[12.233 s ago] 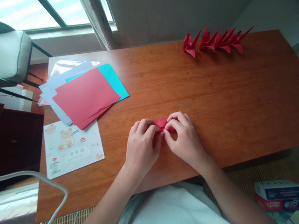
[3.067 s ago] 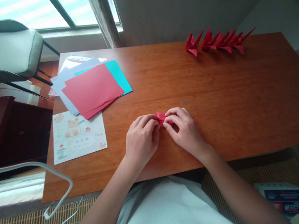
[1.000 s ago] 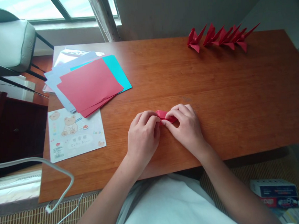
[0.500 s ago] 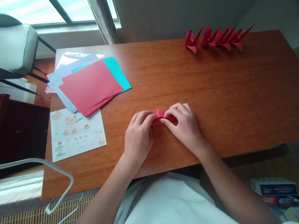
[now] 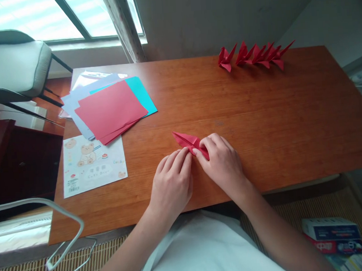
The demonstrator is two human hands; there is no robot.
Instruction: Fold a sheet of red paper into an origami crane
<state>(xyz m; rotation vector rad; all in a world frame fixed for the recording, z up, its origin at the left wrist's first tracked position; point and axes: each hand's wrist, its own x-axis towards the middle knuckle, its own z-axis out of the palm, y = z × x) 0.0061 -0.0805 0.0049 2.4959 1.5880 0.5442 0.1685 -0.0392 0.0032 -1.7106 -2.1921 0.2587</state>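
A small folded red paper piece lies on the wooden table, its pointed end aimed up and left. My right hand is closed on its right end, fingertips pinching the paper. My left hand sits just below it with fingers held together and nearly straight, their tips touching the paper's lower edge.
A row of finished red paper cranes stands at the table's far edge. A stack of red, cyan and pale sheets lies at the left, a bear-printed packet below it. A chair is at the far left, boxes on the floor.
The folded red piece has come out from between my hands and now points up-left. My left hand has slid down and back from it, fingers straighter. My right hand keeps its pinch.
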